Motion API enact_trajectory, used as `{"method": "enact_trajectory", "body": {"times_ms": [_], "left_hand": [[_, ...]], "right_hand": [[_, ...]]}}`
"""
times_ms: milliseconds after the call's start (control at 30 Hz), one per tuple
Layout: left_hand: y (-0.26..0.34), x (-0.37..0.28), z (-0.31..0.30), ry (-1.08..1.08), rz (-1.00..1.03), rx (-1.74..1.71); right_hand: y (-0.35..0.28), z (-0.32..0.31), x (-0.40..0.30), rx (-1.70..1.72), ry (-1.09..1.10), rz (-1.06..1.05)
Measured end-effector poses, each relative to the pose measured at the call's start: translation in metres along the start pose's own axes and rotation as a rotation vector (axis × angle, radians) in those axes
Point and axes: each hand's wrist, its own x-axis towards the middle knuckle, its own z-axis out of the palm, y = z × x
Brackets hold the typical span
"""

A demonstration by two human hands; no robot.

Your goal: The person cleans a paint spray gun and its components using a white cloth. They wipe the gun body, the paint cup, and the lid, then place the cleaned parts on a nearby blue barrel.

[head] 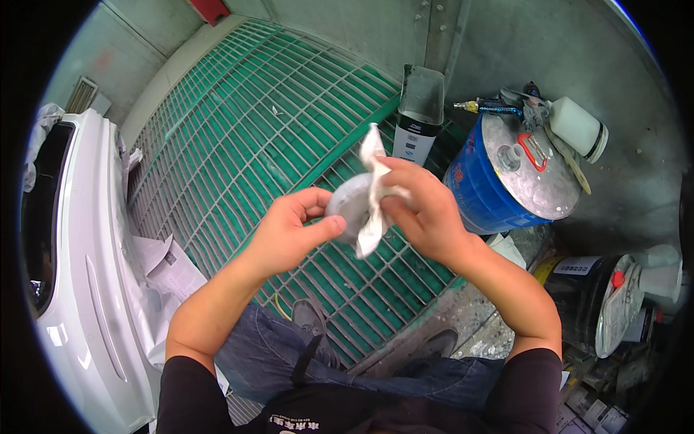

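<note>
My left hand (303,230) grips the left rim of a round greyish cup or lid (347,203), thumb in front and fingers behind. A crumpled white cloth or paper wipe (372,230) lies against the right side of that round piece. Pinched between the fingers of my right hand (423,209) is the wipe, one end of it sticking up. Whether the right fingertips also touch the round piece cannot be told. Both hands are held above the floor grating.
Metal grating (260,125) over green covers the floor. Ahead stands an open rectangular tin (417,135). At right, a blue drum (477,179) bears a spray gun (534,111) and a red carabiner (531,152), near a black drum (574,298). A white car body panel (97,271) is at left.
</note>
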Motion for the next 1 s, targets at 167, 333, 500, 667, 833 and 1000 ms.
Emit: {"method": "enact_trajectory", "body": {"times_ms": [167, 333, 500, 667, 833, 1000], "left_hand": [[0.002, -0.001, 0.0, -0.112, -0.001, 0.281], [0.01, -0.005, 0.005, -0.075, -0.064, 0.201], [0.012, -0.011, 0.012, 0.02, 0.018, 0.045], [-0.001, -0.015, 0.023, 0.139, 0.129, 0.029], [-0.011, -0.018, 0.03, 0.218, 0.232, 0.09], [-0.027, -0.017, 0.038, 0.281, 0.378, 0.068]], "right_hand": [[-0.025, 0.002, 0.019, -0.179, -0.257, -0.414], [-0.022, -0.004, 0.01, -0.158, -0.345, -0.174], [-0.006, 0.005, -0.012, 0.003, -0.224, 0.209], [-0.004, 0.029, -0.032, 0.409, -0.05, 0.615], [-0.024, 0.049, -0.039, 0.807, 0.083, 0.821], [-0.042, 0.06, -0.032, 1.273, 0.238, 1.027]]}}
